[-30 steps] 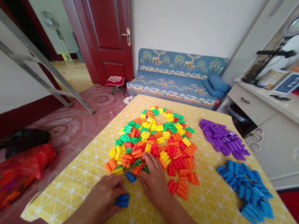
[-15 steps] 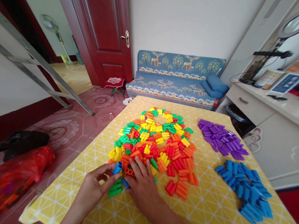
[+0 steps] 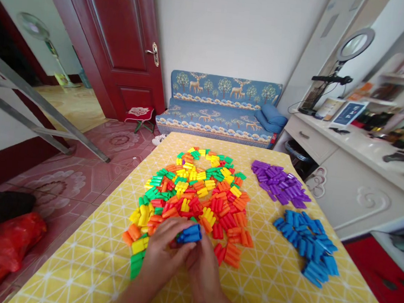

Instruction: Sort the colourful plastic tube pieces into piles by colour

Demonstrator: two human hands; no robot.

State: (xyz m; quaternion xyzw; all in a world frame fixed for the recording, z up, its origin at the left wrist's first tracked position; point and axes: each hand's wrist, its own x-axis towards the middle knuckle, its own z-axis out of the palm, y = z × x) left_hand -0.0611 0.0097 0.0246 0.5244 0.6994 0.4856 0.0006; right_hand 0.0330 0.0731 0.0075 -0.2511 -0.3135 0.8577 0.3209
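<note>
Both of my hands meet above the near edge of a mixed heap of plastic tube blocks (image 3: pixel 190 202) in red, orange, yellow and green. My left hand (image 3: pixel 164 250) pinches blue tube blocks (image 3: pixel 191 234) between thumb and fingers, their hollow ends facing right. Against the right side of this blue piece, my right hand (image 3: pixel 207 264) is curled, its fingertips partly hidden behind it. Whether the blue is one block or two cannot be made out. Left of my left hand lie green blocks (image 3: pixel 137 263) and a yellow block (image 3: pixel 139 245).
On the table's right are a pile of purple blocks (image 3: pixel 281 183) and a pile of blue blocks (image 3: pixel 307 242). A yellow patterned cloth (image 3: pixel 263 295) covers the table. Beyond stand a blue sofa (image 3: pixel 216 110) and a white dresser (image 3: pixel 350 170); a red bag (image 3: pixel 3 246) lies left on the floor.
My hands have come together, lifting the blue blocks out of the heap's near left side and moving right. My right hand has left the heap and curled in. The view has turned slightly right.
</note>
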